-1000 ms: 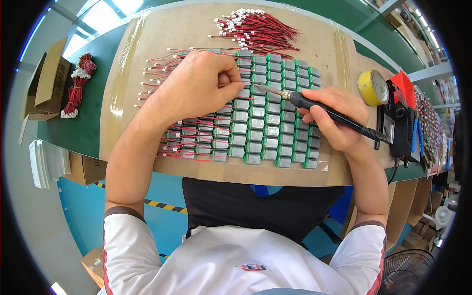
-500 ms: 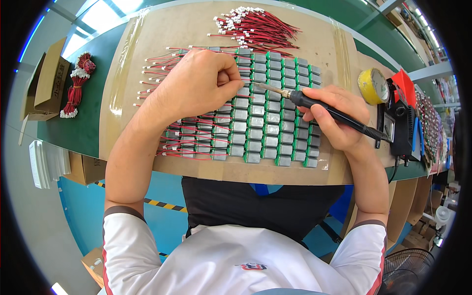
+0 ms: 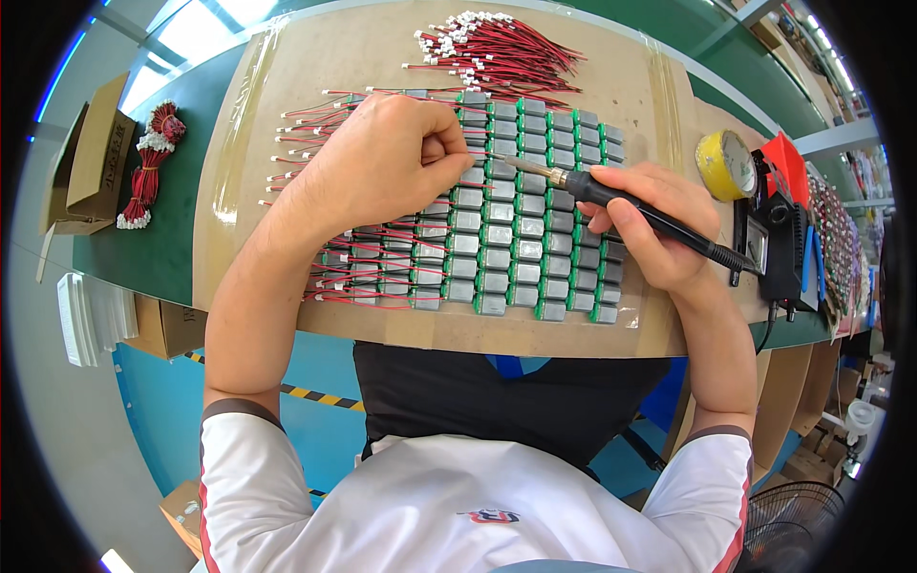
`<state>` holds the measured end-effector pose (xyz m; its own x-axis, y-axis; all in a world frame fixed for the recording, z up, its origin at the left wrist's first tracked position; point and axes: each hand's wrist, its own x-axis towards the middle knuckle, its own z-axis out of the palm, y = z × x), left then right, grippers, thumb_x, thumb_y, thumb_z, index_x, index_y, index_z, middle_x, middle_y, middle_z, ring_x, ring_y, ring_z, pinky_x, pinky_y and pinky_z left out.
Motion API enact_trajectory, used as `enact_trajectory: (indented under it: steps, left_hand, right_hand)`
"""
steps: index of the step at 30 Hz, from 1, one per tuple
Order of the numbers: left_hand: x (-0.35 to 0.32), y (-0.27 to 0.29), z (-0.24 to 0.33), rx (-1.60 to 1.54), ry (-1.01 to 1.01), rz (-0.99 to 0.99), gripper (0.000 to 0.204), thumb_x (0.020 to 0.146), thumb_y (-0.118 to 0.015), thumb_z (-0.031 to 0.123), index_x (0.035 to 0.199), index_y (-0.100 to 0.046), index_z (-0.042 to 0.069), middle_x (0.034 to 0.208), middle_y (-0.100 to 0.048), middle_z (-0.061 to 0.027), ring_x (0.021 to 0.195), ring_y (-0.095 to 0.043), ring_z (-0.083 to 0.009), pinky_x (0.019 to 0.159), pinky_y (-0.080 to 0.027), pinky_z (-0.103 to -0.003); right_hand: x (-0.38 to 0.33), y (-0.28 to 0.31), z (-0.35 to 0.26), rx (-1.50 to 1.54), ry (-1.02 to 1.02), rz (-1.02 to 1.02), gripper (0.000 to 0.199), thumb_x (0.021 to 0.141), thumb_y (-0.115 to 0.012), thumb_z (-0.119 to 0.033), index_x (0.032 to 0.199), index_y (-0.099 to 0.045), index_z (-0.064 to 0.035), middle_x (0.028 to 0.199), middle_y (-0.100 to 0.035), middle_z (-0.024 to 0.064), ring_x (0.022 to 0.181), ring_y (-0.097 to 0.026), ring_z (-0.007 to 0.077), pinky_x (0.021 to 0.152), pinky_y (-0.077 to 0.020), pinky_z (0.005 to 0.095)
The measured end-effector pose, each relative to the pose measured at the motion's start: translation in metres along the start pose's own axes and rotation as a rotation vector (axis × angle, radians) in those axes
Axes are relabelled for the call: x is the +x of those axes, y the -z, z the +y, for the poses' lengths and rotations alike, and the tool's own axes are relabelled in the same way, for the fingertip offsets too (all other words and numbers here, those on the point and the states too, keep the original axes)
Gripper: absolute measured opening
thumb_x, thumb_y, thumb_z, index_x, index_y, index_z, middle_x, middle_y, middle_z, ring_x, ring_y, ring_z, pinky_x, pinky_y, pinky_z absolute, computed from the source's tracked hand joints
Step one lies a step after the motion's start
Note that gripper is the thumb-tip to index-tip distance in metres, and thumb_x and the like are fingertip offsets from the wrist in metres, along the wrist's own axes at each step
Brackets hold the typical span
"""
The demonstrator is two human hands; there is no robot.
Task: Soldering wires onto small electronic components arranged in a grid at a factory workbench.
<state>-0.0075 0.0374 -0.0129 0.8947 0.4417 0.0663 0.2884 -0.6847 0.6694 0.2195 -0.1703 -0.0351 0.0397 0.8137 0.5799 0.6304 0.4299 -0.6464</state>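
My right hand [image 3: 659, 220] grips a soldering iron [image 3: 611, 196] by its black handle. Its metal tip points left to a green board edge among rows of grey battery packs [image 3: 497, 236] with green circuit strips. Close to that tip, my left hand [image 3: 401, 143] is closed in a pinch, with a thin red wire showing at its fingertips. Red-and-black wire leads [image 3: 306, 143] with white connectors fan out from the left columns of packs. My left hand and forearm hide part of these rows.
A pile of loose wire leads [image 3: 497, 48] lies at the back of the cardboard sheet [image 3: 621, 72]. Yellow tape [image 3: 726, 166] and a black soldering station [image 3: 783, 244] stand at right. At left are a bundled wire hank [image 3: 148, 177] and an open carton [image 3: 91, 162].
The soldering iron's tip has shifted very slightly up and right, along with my right hand. My left hand holds its pinch in the same place.
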Motion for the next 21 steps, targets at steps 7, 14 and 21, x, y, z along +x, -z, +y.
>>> enact_trajectory:
  steps: [7, 14, 21]
  left_hand:
    - [-0.0006, 0.0, 0.0012, 0.001, 0.002, -0.001, 0.014, 0.09, -0.078, 0.012, 0.087, -0.073, -0.002, 0.068, -0.066, -0.0025, 0.062, -0.058, -0.0081, 0.062, -0.051, -0.026]
    - [-0.0007, 0.0001, 0.0012, -0.006, 0.01, -0.003, 0.014, 0.09, -0.078, 0.011, 0.088, -0.073, -0.002, 0.068, -0.066, -0.0024, 0.062, -0.058, -0.0079, 0.062, -0.051, -0.026]
    - [0.0, -0.0008, 0.0006, -0.011, 0.008, -0.006, 0.014, 0.09, -0.078, 0.011, 0.088, -0.073, -0.002, 0.069, -0.067, -0.0026, 0.062, -0.058, -0.0079, 0.062, -0.051, -0.026]
  right_hand:
    - [0.0014, 0.0012, -0.0006, 0.006, 0.016, -0.001, 0.027, 0.089, -0.071, 0.003, 0.115, -0.075, 0.0086, 0.081, -0.077, 0.0126, 0.069, -0.075, 0.0197, 0.064, -0.0569, 0.0289]
    - [0.0012, 0.0038, -0.001, -0.023, 0.024, -0.011, 0.027, 0.088, -0.071, 0.003, 0.113, -0.076, 0.0086, 0.078, -0.076, 0.0116, 0.068, -0.073, 0.0194, 0.062, -0.0559, 0.0294]
    - [0.0016, 0.0052, -0.0002, -0.031, 0.052, -0.021, 0.027, 0.087, -0.07, 0.002, 0.112, -0.076, 0.0085, 0.075, -0.075, 0.0105, 0.067, -0.073, 0.0193, 0.061, -0.0552, 0.0293]
